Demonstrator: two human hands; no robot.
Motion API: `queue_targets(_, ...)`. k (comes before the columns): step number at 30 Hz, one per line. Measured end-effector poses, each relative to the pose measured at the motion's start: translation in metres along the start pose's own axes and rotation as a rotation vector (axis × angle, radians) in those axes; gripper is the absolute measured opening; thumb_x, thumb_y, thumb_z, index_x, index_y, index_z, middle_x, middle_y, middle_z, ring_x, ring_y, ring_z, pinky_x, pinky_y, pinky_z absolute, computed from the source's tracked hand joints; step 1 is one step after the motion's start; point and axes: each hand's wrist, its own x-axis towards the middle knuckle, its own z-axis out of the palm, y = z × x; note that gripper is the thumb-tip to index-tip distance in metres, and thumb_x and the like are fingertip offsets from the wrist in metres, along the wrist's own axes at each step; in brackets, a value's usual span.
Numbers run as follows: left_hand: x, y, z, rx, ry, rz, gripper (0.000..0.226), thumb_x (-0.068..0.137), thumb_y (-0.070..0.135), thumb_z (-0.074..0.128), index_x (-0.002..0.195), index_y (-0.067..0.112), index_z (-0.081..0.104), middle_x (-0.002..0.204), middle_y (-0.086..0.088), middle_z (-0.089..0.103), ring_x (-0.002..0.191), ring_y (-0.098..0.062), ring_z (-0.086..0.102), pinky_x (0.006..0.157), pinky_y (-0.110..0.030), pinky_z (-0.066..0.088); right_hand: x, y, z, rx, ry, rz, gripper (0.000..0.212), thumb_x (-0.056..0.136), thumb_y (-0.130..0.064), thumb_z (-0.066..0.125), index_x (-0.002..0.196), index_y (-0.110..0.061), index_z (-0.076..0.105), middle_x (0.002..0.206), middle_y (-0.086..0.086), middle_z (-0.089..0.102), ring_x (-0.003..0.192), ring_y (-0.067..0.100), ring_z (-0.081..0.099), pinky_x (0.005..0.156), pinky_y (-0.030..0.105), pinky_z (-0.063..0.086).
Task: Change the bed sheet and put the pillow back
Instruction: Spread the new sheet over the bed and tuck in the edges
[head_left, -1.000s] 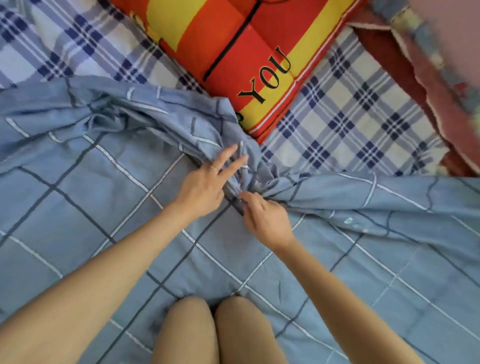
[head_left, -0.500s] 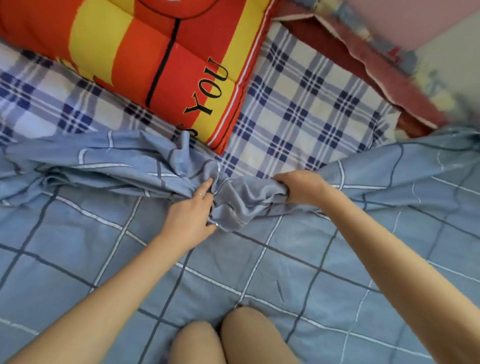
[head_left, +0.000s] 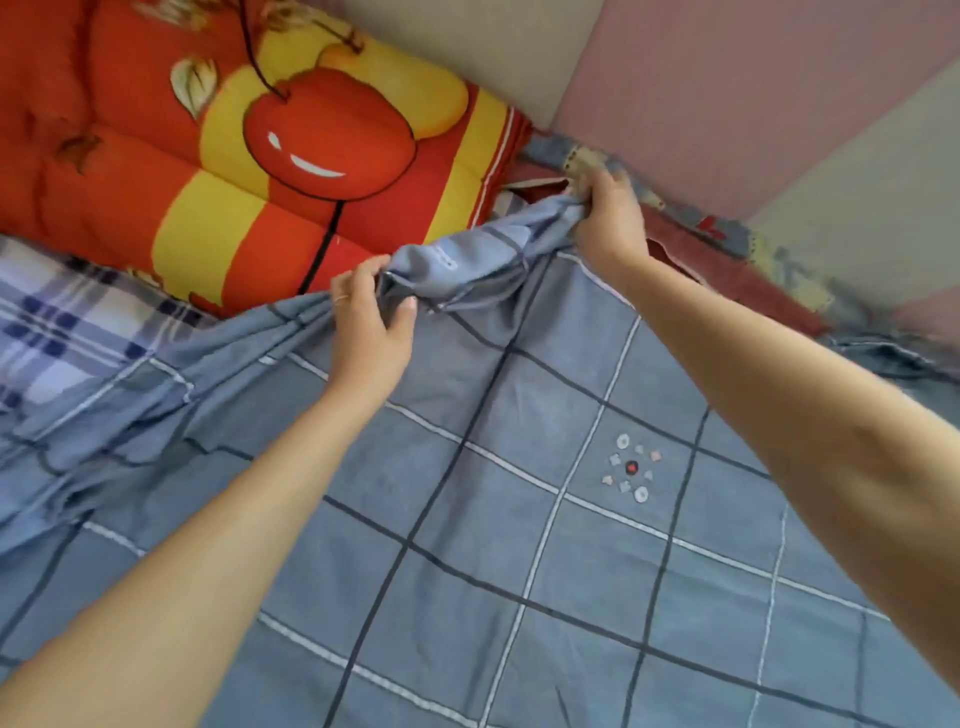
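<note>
Both hands clamped on bunched top edge of blue sheet (head_left: 519, 467): left hand (head_left: 371, 322) mid-edge, right hand (head_left: 605, 213) near wall-side corner. Sheet covers most of bed, plaid sheet (head_left: 62, 317) exposed left. Risks: red-yellow pillow (head_left: 260, 171) blocks edge, sheet snags; uneven pull skews it, corner falls short.

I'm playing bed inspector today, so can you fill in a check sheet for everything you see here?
Surface: white and navy plaid sheet shows at left.
Job's things: blue grid sheet spread over most of it, far edge bunched; red and yellow pillow lies beyond, by the wall.
Clutter: nothing seen.
Grips: left hand and right hand each hold the bunched edge.
Cables: nothing seen.
Surroundings: pink and grey wall; red cloth along the right side.
</note>
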Motion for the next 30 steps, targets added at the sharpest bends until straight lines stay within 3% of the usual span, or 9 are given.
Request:
queue_targets(4,-0.008,0.004,0.011,0.179,-0.082,-0.005,0.078,0.087,0.021,0.063,0.15,0.017,0.017,0.154,-0.015,0.004,0.127,-0.03,0.042,0.101,-0.032,0.035,0.02,-0.017,-0.002,0.054,-0.033,-0.264,0.053,0.086,-0.001,0.048,0.138,-0.008,0.041,0.149,0.016,0.032,0.139,0.034,0.029,0.113,0.047,0.025)
queue_targets(6,-0.037,0.003,0.025,0.365,-0.134,0.129,0.086,0.082,0.024,0.068,0.151,0.017,0.018,0.155,-0.016,-0.003,0.132,-0.04,0.034,0.105,-0.05,0.035,-0.007,-0.02,-0.005,0.019,-0.122,-0.417,0.071,0.082,-0.002,0.046,0.149,-0.017,0.029,0.158,0.008,0.02,0.142,0.029,0.027,0.112,0.046,0.027)
queue_targets(9,-0.077,-0.003,0.049,0.601,-0.25,0.371,0.087,0.066,0.024,0.08,0.142,0.012,0.04,0.15,-0.015,0.014,0.13,-0.04,0.029,0.099,-0.062,0.037,-0.091,0.026,0.008,-0.064,-0.181,-0.512,0.067,0.08,-0.004,0.046,0.146,-0.017,0.036,0.153,0.006,0.032,0.133,0.026,0.041,0.1,0.041,0.038)
queue_targets(11,-0.087,-0.005,0.064,0.687,-0.325,0.483,0.084,0.054,0.024,0.085,0.131,0.012,0.054,0.143,-0.013,0.031,0.122,-0.032,0.034,0.092,-0.054,0.044,-0.154,0.082,0.026,-0.078,-0.027,-0.309,0.057,0.083,-0.009,0.048,0.14,-0.014,0.042,0.147,0.007,0.04,0.131,0.026,0.04,0.102,0.044,0.038)
queue_targets(16,-0.046,0.013,0.11,0.754,-0.378,0.652,0.059,0.06,0.026,0.068,0.117,0.012,0.062,0.132,-0.011,0.056,0.122,-0.023,0.038,0.092,-0.04,0.025,-0.206,0.187,0.067,-0.047,0.282,0.854,0.057,0.091,-0.022,0.049,0.141,0.002,0.036,0.147,0.027,0.032,0.139,0.041,0.026,0.114,0.052,0.012)
queue_targets(19,0.004,0.033,0.151,0.813,-0.362,0.687,0.052,0.071,0.027,0.053,0.121,0.011,0.059,0.135,-0.011,0.053,0.128,-0.025,0.041,0.096,-0.04,0.022,-0.19,0.205,0.085,-0.121,0.313,0.924,0.066,0.086,-0.031,0.029,0.144,0.0,0.033,0.149,0.023,0.033,0.139,0.039,0.028,0.115,0.053,0.01)
queue_targets(22,0.056,0.048,0.202,0.859,-0.397,0.663,0.046,0.087,0.014,0.046,0.133,0.016,0.05,0.149,-0.006,0.038,0.137,-0.026,0.032,0.1,-0.04,0.022,-0.182,0.215,0.099,-0.169,0.388,0.982,0.068,0.082,-0.029,0.029,0.147,-0.007,0.03,0.153,0.014,0.03,0.142,0.031,0.026,0.116,0.049,0.008)
queue_targets(26,0.102,0.068,0.252,0.868,-0.541,0.607,0.062,0.088,-0.002,0.04,0.146,0.02,0.035,0.158,-0.003,0.019,0.135,-0.033,0.033,0.099,-0.046,0.038,-0.181,0.223,0.1,-0.227,0.399,0.976,0.071,0.081,-0.03,0.027,0.149,-0.01,0.026,0.155,0.01,0.028,0.142,0.029,0.025,0.115,0.045,0.004)
queue_targets(30,0.106,0.062,0.264,1.073,-0.768,0.505,0.058,0.092,0.01,0.046,0.146,0.016,0.027,0.144,-0.017,0.032,0.114,-0.042,0.051,0.085,-0.045,0.043,-0.179,0.22,0.099,-0.233,0.426,0.972,0.07,0.081,-0.029,0.029,0.148,-0.008,0.03,0.153,0.012,0.032,0.14,0.03,0.03,0.114,0.045,0.004)
